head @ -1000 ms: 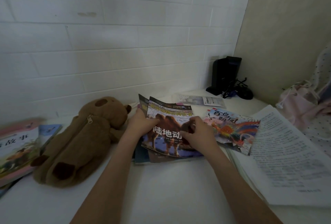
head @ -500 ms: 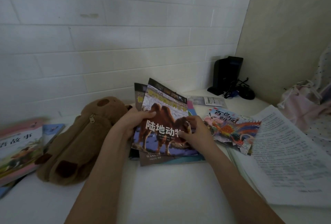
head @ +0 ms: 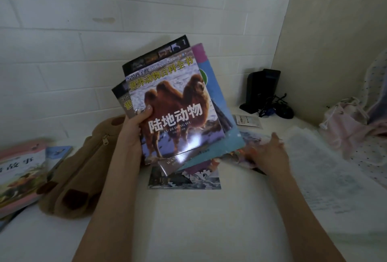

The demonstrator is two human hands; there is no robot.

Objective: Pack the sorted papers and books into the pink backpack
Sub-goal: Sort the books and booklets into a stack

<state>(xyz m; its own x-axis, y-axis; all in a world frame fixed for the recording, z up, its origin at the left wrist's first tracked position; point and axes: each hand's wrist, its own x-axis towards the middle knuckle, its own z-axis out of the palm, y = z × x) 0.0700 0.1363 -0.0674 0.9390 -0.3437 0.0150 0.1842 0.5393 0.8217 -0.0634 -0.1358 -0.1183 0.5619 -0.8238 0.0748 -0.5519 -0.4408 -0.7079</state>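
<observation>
Several thin books (head: 178,111), fanned with a camel cover in front, stand tilted above the white desk (head: 188,220), gripped along their left edge by the left hand (head: 132,134), thumb curled over the cover. Right of that stack, the right hand (head: 270,155) reaches with fingers loosely spread, holding nothing, over a colourful book (head: 240,155) lying flat. Farther right, past an open sheet of printed paper (head: 326,169), the pink backpack (head: 343,123) sits at the desk's edge; a brown plush toy (head: 79,169) lies left of the stack.
</observation>
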